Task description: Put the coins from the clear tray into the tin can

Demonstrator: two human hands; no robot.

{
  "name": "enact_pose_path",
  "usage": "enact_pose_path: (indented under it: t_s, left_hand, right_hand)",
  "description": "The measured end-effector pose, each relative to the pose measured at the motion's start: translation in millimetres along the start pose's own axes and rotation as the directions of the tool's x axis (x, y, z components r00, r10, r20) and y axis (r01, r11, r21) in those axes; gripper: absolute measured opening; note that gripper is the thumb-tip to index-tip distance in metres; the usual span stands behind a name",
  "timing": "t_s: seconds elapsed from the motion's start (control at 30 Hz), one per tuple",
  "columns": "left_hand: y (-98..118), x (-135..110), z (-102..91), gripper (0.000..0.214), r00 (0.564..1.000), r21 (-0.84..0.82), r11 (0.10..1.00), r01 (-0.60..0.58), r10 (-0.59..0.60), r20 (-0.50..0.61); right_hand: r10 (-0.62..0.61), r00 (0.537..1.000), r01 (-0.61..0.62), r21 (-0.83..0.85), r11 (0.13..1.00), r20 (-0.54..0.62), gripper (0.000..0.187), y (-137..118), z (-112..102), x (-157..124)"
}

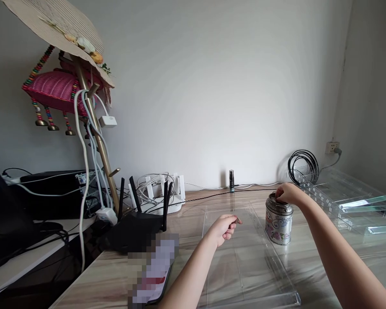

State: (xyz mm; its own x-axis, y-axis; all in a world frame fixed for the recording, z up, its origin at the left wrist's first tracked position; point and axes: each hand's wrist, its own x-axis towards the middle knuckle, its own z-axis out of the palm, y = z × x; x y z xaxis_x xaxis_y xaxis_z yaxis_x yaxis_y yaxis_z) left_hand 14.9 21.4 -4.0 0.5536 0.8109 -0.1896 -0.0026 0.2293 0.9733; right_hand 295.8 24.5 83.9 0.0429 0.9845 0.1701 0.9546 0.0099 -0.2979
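My left hand [224, 228] is closed in a pinch above a clear plastic panel [244, 262] with raised edges. A small thin piece [238, 220] sticks out past its thumb and finger, too small to name. To the right, a silver tin [278, 226] with a floral pattern stands upright on the table. My right hand [287, 193] bends down over the tin's top from the right. Its fingertips are hidden at the mouth of the tin, so I cannot see whether they hold anything.
Clear plastic pieces [350, 206] are stacked at the right, near a coiled black cable [304, 166]. A black router [133, 231], a white router [172, 206] and a phone [157, 274] lie at the left. A small dark bottle [231, 180] stands by the wall.
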Motion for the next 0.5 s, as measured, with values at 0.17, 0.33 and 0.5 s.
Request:
enact_pose_path:
  t_s: [0.17, 0.33, 0.5]
  left_hand:
    - [0, 0, -0.1, 0.029, 1.0, -0.01, 1.0, -0.014, 0.014, 0.003]
    - [-1, 0, -0.5, 0.027, 1.0, -0.021, 0.999, -0.026, 0.026, -0.001]
    - [-1, 0, -0.2, 0.028, 1.0, -0.016, 1.0, -0.018, 0.018, 0.003]
  right_hand:
    - [-0.04, 0.998, 0.043, -0.052, 0.998, 0.043, 0.016, -1, 0, 0]
    - [-0.109, 0.993, 0.107, -0.067, 0.992, -0.033, 0.017, 1, -4, -6]
    - [-0.139, 0.99, 0.14, -0.054, 0.989, 0.02, 0.015, 8, -21, -11]
